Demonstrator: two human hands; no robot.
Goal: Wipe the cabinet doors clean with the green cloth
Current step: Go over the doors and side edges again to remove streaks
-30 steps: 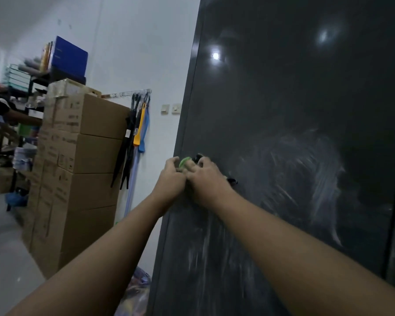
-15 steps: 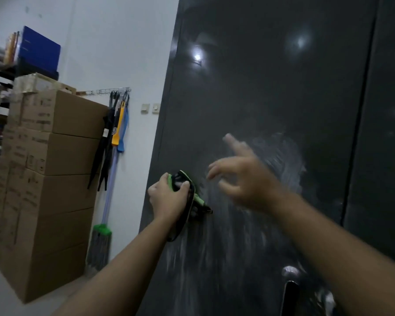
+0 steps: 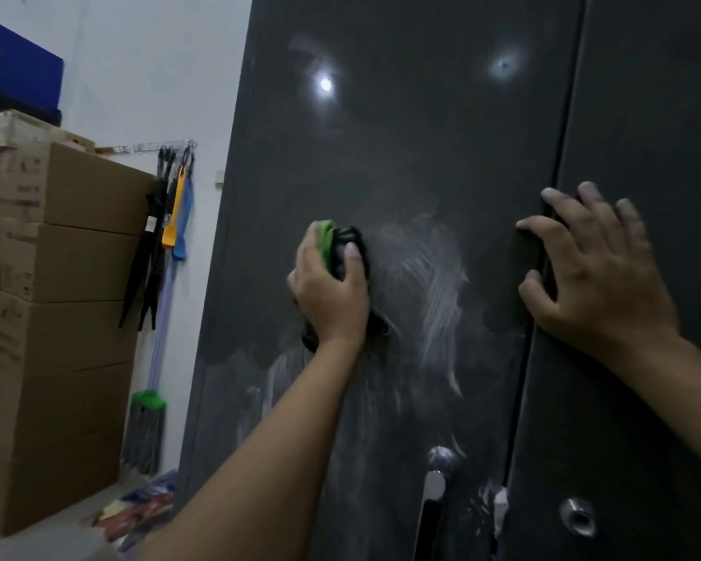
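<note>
A tall dark grey cabinet fills the view, with a left door (image 3: pixel 381 147) and a right door (image 3: pixel 644 115) split by a vertical seam. White smears streak the left door at mid height and below. My left hand (image 3: pixel 330 293) presses a bunched green and black cloth (image 3: pixel 336 247) flat against the left door, just left of the smears. My right hand (image 3: pixel 591 273) lies with fingers spread across the seam, palm on the right door, holding nothing.
A metal handle (image 3: pixel 432 504) and a round lock (image 3: pixel 579 518) sit low on the doors. Left of the cabinet, stacked cardboard boxes (image 3: pixel 53 317) stand by the white wall, with umbrellas and a mop (image 3: pixel 150 398) hanging from a rail. Bags lie on the floor.
My right hand let go of the cloth and moved right onto the door seam. My left hand kept the cloth and slid it right and up along the left door. The view turned right.
</note>
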